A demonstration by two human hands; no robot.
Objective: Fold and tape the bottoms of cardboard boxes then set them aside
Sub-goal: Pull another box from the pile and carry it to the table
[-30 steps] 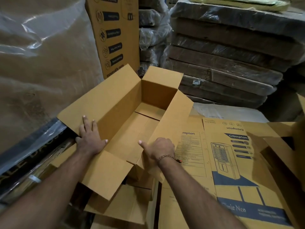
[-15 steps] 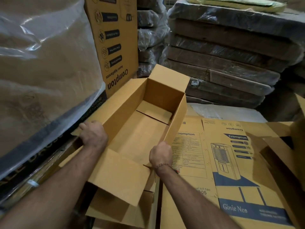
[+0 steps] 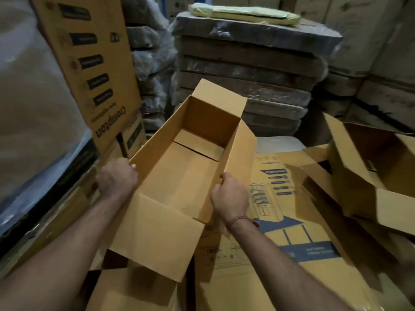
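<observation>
A long plain cardboard box [image 3: 179,173] stands open side up in front of me, its bottom flaps folded shut inside and its top flaps standing out. My left hand [image 3: 116,177] grips the rim of the left long wall, fingers curled over the outside. My right hand [image 3: 230,195] grips the rim of the right long wall, thumb on the edge. The near end flap [image 3: 155,234] hangs towards me between my forearms. No tape is in view.
Flat printed cartons [image 3: 289,223] lie under and right of the box. An opened box [image 3: 377,176] sits at the right. A tall printed carton [image 3: 89,63] and plastic-wrapped stock [image 3: 33,108] stand left. Wrapped stacks of flat cardboard [image 3: 247,70] rise behind.
Both hands went from pressing on the flaps to gripping the long walls. The long side flaps came upright and the box shifted away from me and to the right.
</observation>
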